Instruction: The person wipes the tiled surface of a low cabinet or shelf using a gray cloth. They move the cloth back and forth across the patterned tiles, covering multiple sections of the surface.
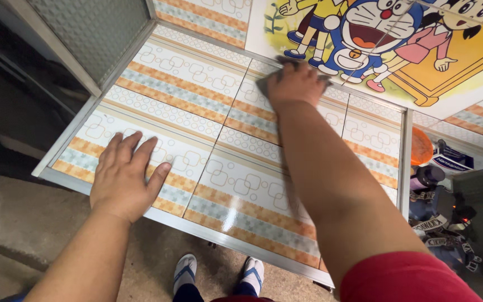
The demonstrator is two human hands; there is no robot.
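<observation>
My right hand is stretched out to the back of a tiled counter, pressing a grey cloth flat against the tiles near the wall. My left hand rests palm down, fingers spread, on the tiles near the counter's front left edge, holding nothing. The tiles are glossy white with orange and grey patterned bands.
A cartoon-picture tile panel covers the back wall. A metal strip edges the counter front. An orange object and cluttered bottles and packets sit at the right. My sandalled feet stand on a concrete floor below.
</observation>
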